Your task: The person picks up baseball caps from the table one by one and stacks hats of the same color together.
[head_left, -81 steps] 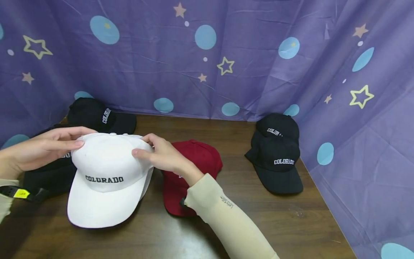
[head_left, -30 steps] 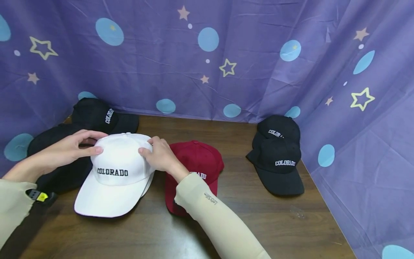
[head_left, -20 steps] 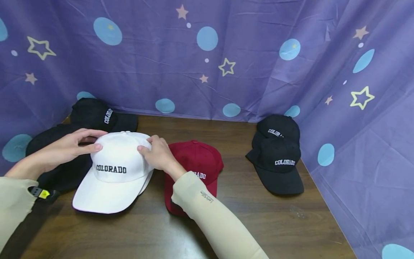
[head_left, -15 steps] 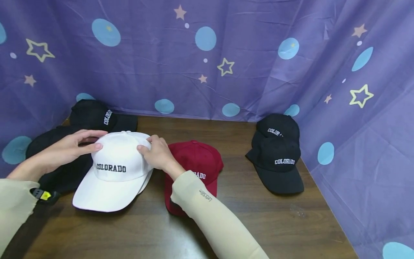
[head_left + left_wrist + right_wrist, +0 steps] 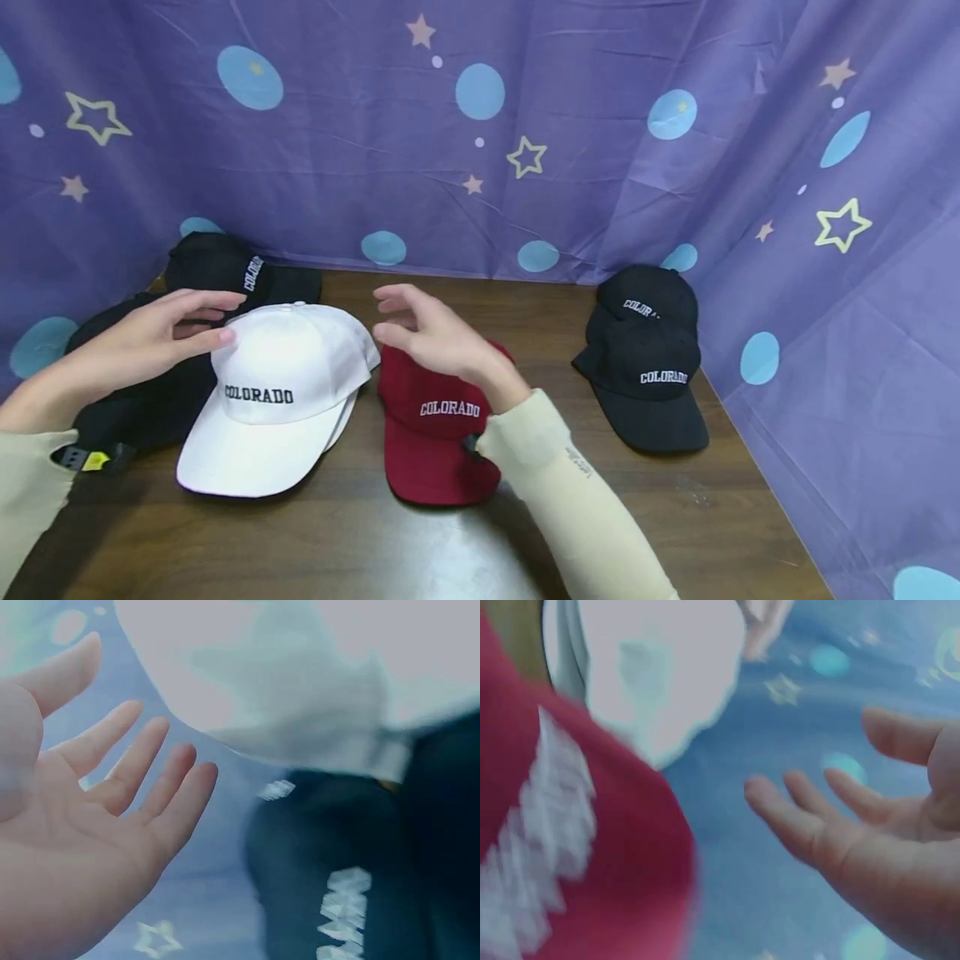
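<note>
A white baseball cap [image 5: 281, 358] lettered COLORADO lies stacked on another white cap, whose edge shows at its right. My left hand [image 5: 150, 337] is at the cap's upper left, thumb tip overlapping its crown in the head view. In the left wrist view, the left hand [image 5: 97, 802] has its fingers spread and loosely bent, with nothing held. My right hand [image 5: 435, 333] hovers over the back of a red COLORADO cap [image 5: 435, 454], hiding part of its crown. The right wrist view shows the right hand [image 5: 870, 847] with relaxed fingers, apart from the red cap [image 5: 615, 862].
Behind the left hand sit black caps, one at the back left [image 5: 213, 262] and one lower [image 5: 150, 408], partly hidden. Two overlapping black caps [image 5: 648, 417] stand at the right. A purple patterned curtain [image 5: 570, 208] borders the wooden table [image 5: 337, 550].
The white cap was brought rightward and down onto the table beside the red cap. Both hands have let go; the right hand has moved right, over the red cap.
</note>
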Motion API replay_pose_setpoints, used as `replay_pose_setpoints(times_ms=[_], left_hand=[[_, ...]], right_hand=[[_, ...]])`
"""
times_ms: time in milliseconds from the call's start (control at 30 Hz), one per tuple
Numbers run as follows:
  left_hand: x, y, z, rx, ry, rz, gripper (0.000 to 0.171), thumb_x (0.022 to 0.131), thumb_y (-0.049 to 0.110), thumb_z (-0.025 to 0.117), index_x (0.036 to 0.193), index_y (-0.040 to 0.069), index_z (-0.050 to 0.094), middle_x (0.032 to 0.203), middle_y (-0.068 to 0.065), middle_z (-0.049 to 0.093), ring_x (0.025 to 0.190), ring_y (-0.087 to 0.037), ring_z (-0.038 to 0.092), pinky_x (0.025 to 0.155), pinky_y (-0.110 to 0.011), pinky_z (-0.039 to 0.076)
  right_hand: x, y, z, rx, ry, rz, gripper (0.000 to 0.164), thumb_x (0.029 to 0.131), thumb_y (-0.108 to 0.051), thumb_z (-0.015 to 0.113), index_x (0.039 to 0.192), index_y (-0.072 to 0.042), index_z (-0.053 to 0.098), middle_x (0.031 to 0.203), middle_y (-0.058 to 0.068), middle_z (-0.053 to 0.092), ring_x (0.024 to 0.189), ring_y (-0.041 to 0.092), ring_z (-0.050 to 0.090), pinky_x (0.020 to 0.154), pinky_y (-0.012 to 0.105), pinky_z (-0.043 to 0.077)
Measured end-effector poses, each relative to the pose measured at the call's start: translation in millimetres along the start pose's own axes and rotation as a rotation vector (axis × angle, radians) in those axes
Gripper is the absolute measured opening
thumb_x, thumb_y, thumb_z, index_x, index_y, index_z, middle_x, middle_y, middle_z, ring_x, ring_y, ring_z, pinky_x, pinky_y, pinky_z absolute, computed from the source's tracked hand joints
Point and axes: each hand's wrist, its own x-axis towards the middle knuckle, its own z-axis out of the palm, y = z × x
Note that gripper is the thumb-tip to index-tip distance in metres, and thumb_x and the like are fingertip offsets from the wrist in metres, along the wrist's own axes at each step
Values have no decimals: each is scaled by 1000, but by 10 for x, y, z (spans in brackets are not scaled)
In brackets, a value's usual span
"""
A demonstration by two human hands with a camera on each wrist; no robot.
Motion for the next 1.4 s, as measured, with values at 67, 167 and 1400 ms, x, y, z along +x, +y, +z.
replay_pose_setpoints(times_ms=[67,167,1400], left_hand=[[-14,177,11,-3,53,54,60,104,32,72,155,9,51,155,-18,48,129,-19,51,87,5,31],[-17,495,52,-29,104,130,53,103,26,74,152,15,57,150,-10,53,120,2,49,91,4,32],[903,2996,2785,-741,-299,238,40,102,19,71,141,14,66,133,-2,69,117,-14,70,95,-31,56]], right_hand=[[-191,11,-289,13,13,-28,49,106,-12,65,152,-9,51,145,12,61,133,25,62,109,33,51],[-487,71,-725,-14,72,-34,46,106,-13,65,150,-10,54,144,9,63,133,25,62,110,39,52],[-2225,1782,-2486,-394,517,426,62,113,-36,49,159,5,38,156,39,42,146,57,40,115,68,37]])
